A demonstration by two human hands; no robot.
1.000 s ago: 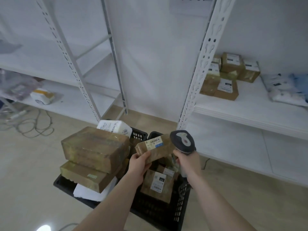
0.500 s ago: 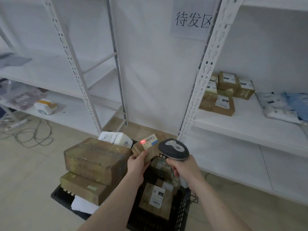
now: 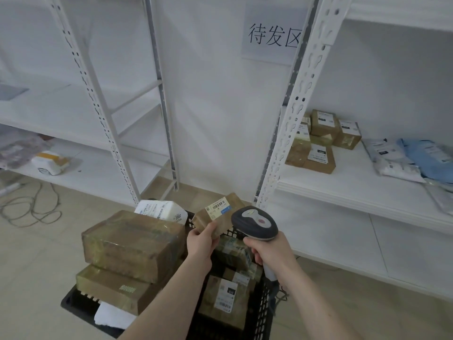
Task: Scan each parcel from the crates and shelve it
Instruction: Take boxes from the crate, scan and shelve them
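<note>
while left hand [image 3: 201, 242] pinches small parcel [image 3: 217, 214], right hand [image 3: 270, 251] grips scanner [image 3: 255, 223], handle hidden

Head cam, looking fwd/down, close over crate [image 3: 259, 312].

Bare shelf board [image 3: 348, 182]; upright [image 3: 291, 133] blocks left.

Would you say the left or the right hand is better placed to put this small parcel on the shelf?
Probably the left hand: it already grips the small parcel, while the right hand is occupied with the scanner.
</note>
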